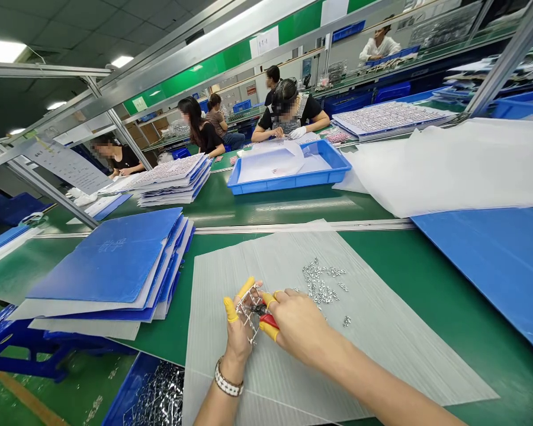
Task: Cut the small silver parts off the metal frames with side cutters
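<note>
In the head view my left hand [238, 340], with yellow finger cots and a patterned band at the wrist, grips a silvery openwork metal frame [251, 338]. My right hand [299, 322], also wearing yellow cots, is closed around red-handled pliers or cutters [269, 320]. Their dark jaws meet the frame, though the exact contact point is too small to make out. Beyond my right hand, many small shiny metal pieces [317, 284] lie scattered on a whitish sheet [359, 349]. A few more pieces sit apart to the right.
Stacked blue boards [111, 254] with white sheets stand left, and a blue bin [119, 396] of metal scraps sits below. Across the bench are a blue tray [288, 183] and another paper-layered stack [169, 183]. A blue board [493, 260] lies right. Several people work beyond.
</note>
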The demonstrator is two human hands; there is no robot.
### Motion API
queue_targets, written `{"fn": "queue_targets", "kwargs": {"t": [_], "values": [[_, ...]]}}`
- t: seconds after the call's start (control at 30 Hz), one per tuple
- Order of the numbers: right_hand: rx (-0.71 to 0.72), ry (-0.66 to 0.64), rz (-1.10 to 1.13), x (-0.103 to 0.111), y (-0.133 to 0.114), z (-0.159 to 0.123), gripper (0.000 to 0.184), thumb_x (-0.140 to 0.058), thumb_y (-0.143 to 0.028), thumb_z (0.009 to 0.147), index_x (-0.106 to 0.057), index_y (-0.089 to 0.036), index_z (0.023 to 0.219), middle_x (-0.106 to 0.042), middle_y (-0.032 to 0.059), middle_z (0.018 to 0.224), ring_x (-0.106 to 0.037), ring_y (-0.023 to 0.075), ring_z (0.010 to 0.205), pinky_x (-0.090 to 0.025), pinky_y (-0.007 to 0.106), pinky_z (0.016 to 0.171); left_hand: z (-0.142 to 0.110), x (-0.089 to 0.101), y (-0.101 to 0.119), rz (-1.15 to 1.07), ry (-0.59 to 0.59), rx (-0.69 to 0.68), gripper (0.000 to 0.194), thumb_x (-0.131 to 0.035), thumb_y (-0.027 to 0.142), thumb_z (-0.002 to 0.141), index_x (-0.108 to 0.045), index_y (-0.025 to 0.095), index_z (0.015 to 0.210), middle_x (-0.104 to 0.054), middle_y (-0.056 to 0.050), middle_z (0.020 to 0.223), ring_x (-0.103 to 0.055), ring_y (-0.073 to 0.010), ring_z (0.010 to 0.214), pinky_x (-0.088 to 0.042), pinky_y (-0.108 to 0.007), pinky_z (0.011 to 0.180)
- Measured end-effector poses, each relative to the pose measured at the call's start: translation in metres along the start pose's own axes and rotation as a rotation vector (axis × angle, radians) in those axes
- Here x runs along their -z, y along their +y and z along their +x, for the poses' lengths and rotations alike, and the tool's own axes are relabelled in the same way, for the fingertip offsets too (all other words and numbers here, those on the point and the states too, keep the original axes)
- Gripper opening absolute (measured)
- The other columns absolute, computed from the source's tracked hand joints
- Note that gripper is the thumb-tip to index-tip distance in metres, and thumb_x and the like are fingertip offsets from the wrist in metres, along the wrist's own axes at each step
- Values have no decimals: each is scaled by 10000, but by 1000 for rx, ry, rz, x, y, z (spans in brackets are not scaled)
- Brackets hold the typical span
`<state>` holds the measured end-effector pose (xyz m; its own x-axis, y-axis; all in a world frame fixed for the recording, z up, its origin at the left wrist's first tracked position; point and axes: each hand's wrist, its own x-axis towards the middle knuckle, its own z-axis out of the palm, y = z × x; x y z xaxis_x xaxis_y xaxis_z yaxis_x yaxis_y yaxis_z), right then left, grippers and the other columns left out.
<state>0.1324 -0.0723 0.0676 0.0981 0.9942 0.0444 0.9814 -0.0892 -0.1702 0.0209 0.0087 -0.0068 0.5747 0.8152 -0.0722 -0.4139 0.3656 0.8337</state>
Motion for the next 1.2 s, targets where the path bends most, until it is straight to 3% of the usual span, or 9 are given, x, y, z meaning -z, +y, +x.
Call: {"fn": "queue_targets", "kwargs": {"t": [0.4, 0.67, 0.97, 1.2], "values": [[-112, -34, -14, 2, 11, 6, 277, -500, -396, 861, -637, -158, 898, -648, 114, 866, -604, 256, 806, -406, 331, 662, -2, -4, 4, -41, -12, 44, 751, -291, 702, 796, -598, 133, 1178, -616, -176, 1176, -558, -298, 1098, -406, -422, 954], [-82, -47, -6, 3, 12, 6, 258, -500, -364, 866, -642, -150, 890, -649, 110, 839, -614, 245, 782, -409, 315, 645, -1, -2, 1, -3, -20, 30, 735, -278, 694, 806, -601, 145, 1173, -607, -162, 1195, -532, -282, 1134, -379, -396, 982], [-65, -19, -65, 2, 13, 3, 228, -535, -333, 839, -646, -146, 907, -651, 114, 852, -602, 266, 802, -419, 345, 668, 0, -3, 8, -73, -4, 61, 739, -321, 703, 788, -614, 129, 1149, -611, -180, 1179, -598, -275, 1013, -424, -399, 915], [-77, -79, -49, 0, 13, -4, 262, -540, -384, 832, -631, -149, 904, -648, 120, 860, -602, 281, 814, -418, 363, 677, 6, -3, 12, -217, 18, 110, 722, -323, 679, 804, -630, 97, 1102, -616, -192, 1165, -629, -259, 933, -430, -407, 912]]}}
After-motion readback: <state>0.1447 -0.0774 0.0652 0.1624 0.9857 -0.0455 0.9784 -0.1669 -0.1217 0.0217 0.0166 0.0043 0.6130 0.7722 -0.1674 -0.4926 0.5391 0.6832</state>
